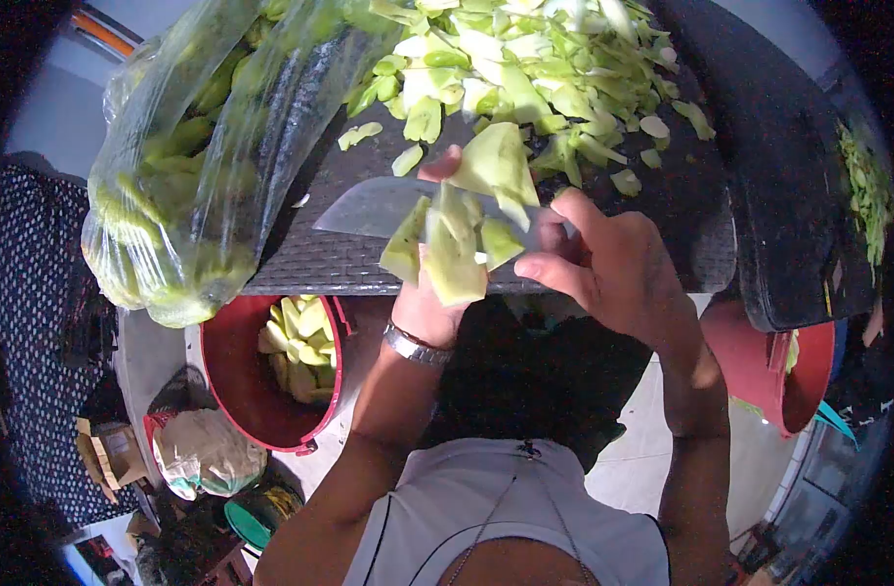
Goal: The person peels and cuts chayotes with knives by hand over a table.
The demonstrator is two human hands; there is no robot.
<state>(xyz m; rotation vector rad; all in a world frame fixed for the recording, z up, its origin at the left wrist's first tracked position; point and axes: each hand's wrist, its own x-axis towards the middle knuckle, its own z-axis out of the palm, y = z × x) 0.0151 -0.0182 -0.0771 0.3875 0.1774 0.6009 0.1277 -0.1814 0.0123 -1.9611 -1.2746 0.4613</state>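
Over the front edge of the dark table, my left hand, with a watch at its wrist, is wrapped round several pale green vegetable pieces. A knife lies crosswise among the pieces, its tip pointing left. My right hand is closed at the knife's right end, where the handle is mostly hidden by the fingers. One larger green piece rests against the blade's upper side. Behind both hands spreads a heap of cut green pieces and peelings.
A clear plastic bag of green vegetables stands at the left on the dark table. Below it is a red bucket holding cut pieces. Another red bucket stands at the lower right, beside a dark chair-like surface.
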